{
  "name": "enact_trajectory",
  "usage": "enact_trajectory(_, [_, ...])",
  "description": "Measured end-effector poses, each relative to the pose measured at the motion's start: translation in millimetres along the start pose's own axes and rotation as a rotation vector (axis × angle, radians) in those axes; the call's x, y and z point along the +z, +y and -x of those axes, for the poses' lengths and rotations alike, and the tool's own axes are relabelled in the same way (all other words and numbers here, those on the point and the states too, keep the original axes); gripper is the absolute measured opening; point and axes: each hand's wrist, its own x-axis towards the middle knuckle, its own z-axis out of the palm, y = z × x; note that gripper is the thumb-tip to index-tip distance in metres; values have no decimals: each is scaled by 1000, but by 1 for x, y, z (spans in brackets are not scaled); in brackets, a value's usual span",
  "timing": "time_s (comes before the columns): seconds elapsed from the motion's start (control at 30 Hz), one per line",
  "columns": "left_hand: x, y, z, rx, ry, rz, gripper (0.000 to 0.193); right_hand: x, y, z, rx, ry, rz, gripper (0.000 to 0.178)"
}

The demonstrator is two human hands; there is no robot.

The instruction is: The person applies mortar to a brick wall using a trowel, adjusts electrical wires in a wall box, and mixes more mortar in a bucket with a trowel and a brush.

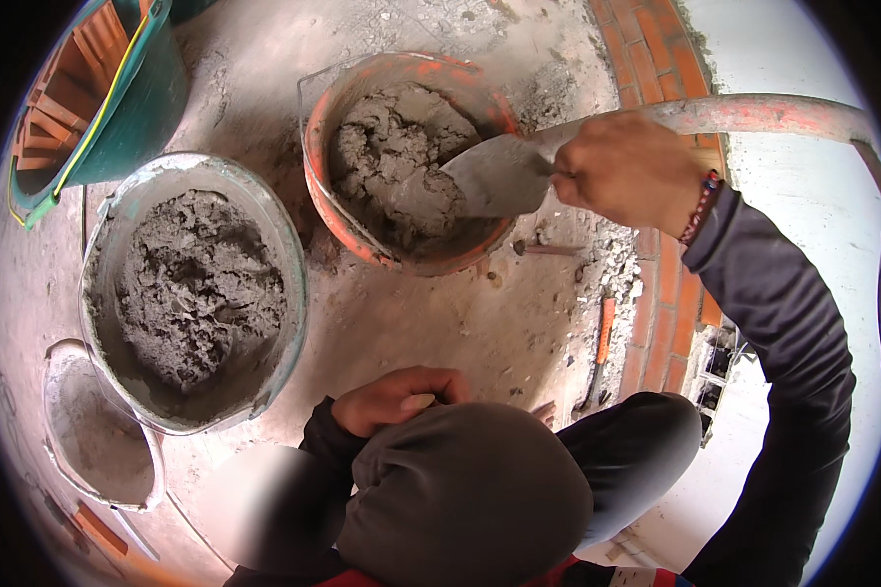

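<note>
My right hand [631,174] is closed around the handle of a trowel [504,178], and the handle is hidden in the fist. The trowel's grey blade reaches over the near right rim of an orange bucket [321,201], its tip touching the wet grey mortar [396,161] inside. Curled up by my dark-clad left knee [470,489] is my left hand [396,401], with the thumb showing and no object visible in it.
A pale bucket [294,293] of mortar stands left, with a smaller bucket [147,479] nearer me. A green tub [162,98] holds bricks [64,103]. Along the right runs a brick course [666,293], crossed by a worn red-grey bar [754,115]. Beside it lies an orange-handled tool [605,333].
</note>
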Motion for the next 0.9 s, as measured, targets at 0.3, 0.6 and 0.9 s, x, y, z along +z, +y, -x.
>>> enact_trajectory(0.3, [-3,-5,4,-10,167,29,68,48,9,-10,-81,21,-491,31])
enact_trajectory(0.6, [-23,-46,14,-228,425,-243,27,70,1,30,1,462,-122,25])
enact_trajectory(0.9, [-17,-100,11,-353,519,-1067,31,56,-40,22,47,262,43,24])
